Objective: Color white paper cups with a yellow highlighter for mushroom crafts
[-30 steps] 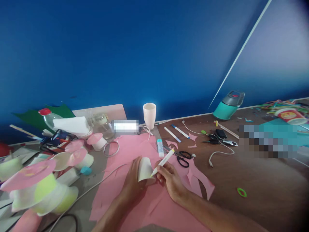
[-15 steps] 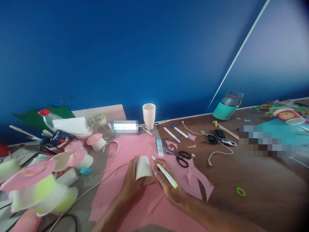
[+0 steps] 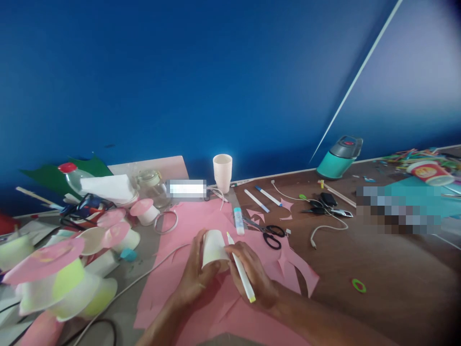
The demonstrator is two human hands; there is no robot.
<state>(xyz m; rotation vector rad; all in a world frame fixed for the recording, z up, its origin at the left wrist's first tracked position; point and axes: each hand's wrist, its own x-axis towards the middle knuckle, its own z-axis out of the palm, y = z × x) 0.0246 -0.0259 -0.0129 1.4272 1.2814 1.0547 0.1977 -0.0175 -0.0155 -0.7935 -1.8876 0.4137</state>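
Observation:
My left hand (image 3: 196, 269) is wrapped round a white paper cup (image 3: 213, 249), which lies tilted with its rim toward me. A faint yellowish patch shows on the cup's side. In my right hand (image 3: 254, 274) is a white marker (image 3: 242, 271) with a yellow end, its tip pointing away from me beside the cup. The right fingers touch or nearly touch the cup's right side. Under both hands lies pink paper (image 3: 201, 307). A glue stick (image 3: 238, 221) and black-handled scissors (image 3: 272, 236) rest just beyond my right hand.
Decorated cups with pink paper discs (image 3: 45, 262) crowd the left side. A stack of white cups (image 3: 222, 173) stands by the wall. Two markers (image 3: 256, 201), a white cable (image 3: 329, 230), a green ring (image 3: 358, 286) and a teal flask (image 3: 340, 158) are to the right.
My right hand has moved in closer to the cup, and the marker has turned steeper. The left thumb now presses near the cup's rim, and the cup has shifted slightly.

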